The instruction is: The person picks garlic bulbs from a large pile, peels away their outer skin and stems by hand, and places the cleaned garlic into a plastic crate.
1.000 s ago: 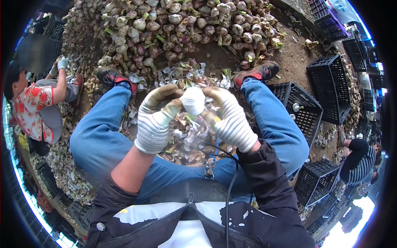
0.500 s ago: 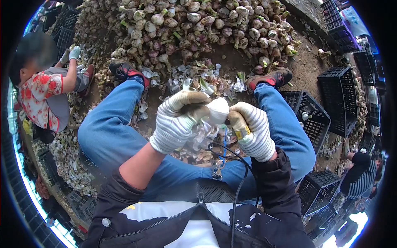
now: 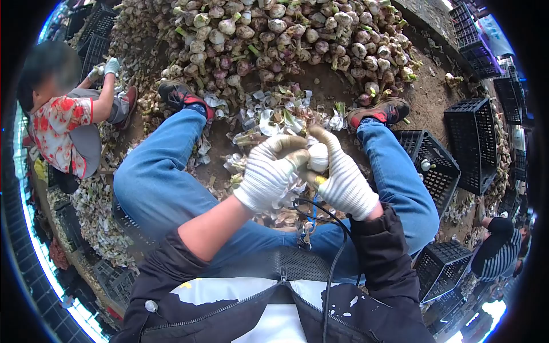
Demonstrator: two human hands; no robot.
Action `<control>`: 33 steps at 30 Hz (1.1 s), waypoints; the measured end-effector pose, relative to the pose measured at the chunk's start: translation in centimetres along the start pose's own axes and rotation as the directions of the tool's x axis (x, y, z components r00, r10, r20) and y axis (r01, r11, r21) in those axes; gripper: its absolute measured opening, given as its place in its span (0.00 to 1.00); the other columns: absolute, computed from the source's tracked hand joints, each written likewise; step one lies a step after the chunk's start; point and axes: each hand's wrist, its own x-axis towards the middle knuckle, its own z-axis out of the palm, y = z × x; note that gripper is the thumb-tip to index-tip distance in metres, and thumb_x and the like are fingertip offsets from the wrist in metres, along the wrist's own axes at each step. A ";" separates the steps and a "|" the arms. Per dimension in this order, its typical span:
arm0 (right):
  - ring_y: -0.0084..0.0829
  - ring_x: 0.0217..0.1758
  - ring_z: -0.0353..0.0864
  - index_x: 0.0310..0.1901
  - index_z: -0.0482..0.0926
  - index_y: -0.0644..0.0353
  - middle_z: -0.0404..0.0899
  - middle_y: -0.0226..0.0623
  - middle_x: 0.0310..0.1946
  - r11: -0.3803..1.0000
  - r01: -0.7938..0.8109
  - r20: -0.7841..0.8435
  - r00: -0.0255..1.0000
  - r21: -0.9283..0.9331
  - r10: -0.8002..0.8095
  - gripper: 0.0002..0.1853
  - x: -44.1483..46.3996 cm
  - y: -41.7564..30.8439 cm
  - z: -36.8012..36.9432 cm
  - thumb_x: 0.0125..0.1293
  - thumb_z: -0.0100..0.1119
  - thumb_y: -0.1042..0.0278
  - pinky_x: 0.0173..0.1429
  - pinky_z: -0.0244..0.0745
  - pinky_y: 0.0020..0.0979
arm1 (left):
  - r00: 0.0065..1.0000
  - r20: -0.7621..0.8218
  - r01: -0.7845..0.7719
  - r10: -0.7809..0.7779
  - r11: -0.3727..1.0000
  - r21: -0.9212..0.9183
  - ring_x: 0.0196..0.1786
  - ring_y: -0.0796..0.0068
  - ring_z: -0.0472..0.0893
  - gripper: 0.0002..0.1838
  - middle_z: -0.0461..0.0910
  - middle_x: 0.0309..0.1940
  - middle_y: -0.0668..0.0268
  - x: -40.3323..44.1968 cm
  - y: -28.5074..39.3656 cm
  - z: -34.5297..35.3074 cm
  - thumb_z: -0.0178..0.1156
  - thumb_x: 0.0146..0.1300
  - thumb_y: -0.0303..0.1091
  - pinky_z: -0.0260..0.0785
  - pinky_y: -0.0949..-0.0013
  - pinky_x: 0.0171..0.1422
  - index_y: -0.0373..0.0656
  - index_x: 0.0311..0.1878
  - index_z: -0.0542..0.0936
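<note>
A peeled white garlic bulb (image 3: 318, 157) is between my gloved hands, above the gap between my knees. My left hand (image 3: 271, 171) has its thumb and forefinger bent against the bulb's left side. Around the right side curl the fingers of my right hand (image 3: 347, 180), the forefinger raised over the top. A small yellow piece (image 3: 318, 179) shows beside the right thumb; most of it is hidden in the palm. Both gloves are white knit with soiled fingertips. Below the hands, loose garlic skins (image 3: 280, 117) litter the ground.
A large heap of unpeeled garlic (image 3: 286, 43) rises beyond my shoes. Black crates (image 3: 426, 157) stand by my right knee, with more crates (image 3: 472, 143) farther right. A black cable (image 3: 337, 251) hangs by my lap. Another person (image 3: 68, 117) sits at left, and one more (image 3: 497, 248) at right.
The bulb has turned and shifted slightly right, deeper into my right hand's fingers. My right forefinger has lifted over it, and the yellow piece is now less visible.
</note>
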 end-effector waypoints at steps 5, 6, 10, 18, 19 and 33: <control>0.44 0.50 0.84 0.60 0.74 0.57 0.81 0.50 0.50 0.915 0.046 -0.076 0.994 -0.400 -0.083 0.25 -0.7 0.0 -3.7 0.59 0.64 0.78 0.55 0.78 0.36 | 0.993 -0.035 0.119 -0.115 0.974 0.194 0.46 0.79 0.81 0.16 0.83 0.46 0.63 1.4 -1.1 0.0 0.66 0.65 0.27 0.75 0.75 0.50 0.34 0.54 0.79; 0.43 0.50 0.84 0.59 0.75 0.58 0.81 0.49 0.50 0.907 0.078 -0.104 0.986 -0.414 -0.132 0.25 -1.5 -1.0 -5.8 0.58 0.64 0.81 0.54 0.79 0.35 | 0.999 -0.048 0.029 -0.017 0.963 0.268 0.47 0.78 0.81 0.16 0.83 0.46 0.63 1.9 -2.2 -0.4 0.65 0.65 0.27 0.75 0.74 0.51 0.34 0.55 0.78; 0.25 0.45 0.80 0.67 0.70 0.56 0.80 0.35 0.44 0.911 -0.135 -0.507 0.858 -0.389 -0.089 0.32 -6.3 0.7 -17.3 0.61 0.55 0.91 0.52 0.78 0.24 | 0.998 -0.051 0.042 -0.031 0.969 0.242 0.47 0.77 0.80 0.17 0.83 0.46 0.63 2.0 -2.7 -0.5 0.66 0.64 0.30 0.75 0.72 0.52 0.36 0.55 0.79; 0.25 0.37 0.76 0.71 0.66 0.56 0.79 0.36 0.39 0.715 -0.604 -0.648 0.708 -0.351 0.280 0.32 -10.0 9.1 -25.0 0.66 0.61 0.74 0.44 0.75 0.29 | 0.998 0.064 -0.049 0.013 0.794 0.606 0.48 0.69 0.82 0.19 0.82 0.47 0.58 3.8 -2.9 0.7 0.66 0.64 0.37 0.75 0.66 0.56 0.39 0.54 0.81; 0.24 0.37 0.77 0.68 0.68 0.57 0.79 0.35 0.41 0.840 -0.470 -0.617 0.755 -0.273 0.222 0.30 -8.1 6.2 -22.1 0.64 0.63 0.74 0.44 0.75 0.28 | 1.000 0.028 -0.012 -0.007 0.786 0.618 0.49 0.68 0.82 0.18 0.82 0.47 0.57 4.9 -2.9 1.1 0.66 0.64 0.37 0.75 0.65 0.56 0.38 0.54 0.81; 0.43 0.35 0.80 0.57 0.75 0.60 0.79 0.42 0.32 0.759 -0.032 0.340 0.881 -0.650 0.328 0.24 2.2 2.0 -4.6 0.62 0.64 0.58 0.39 0.74 0.42 | 0.673 -0.559 0.218 0.484 0.593 0.775 0.68 0.41 0.68 0.45 0.63 0.68 0.41 31.2 -8.2 -15.6 0.70 0.54 0.42 0.65 0.53 0.71 0.48 0.74 0.60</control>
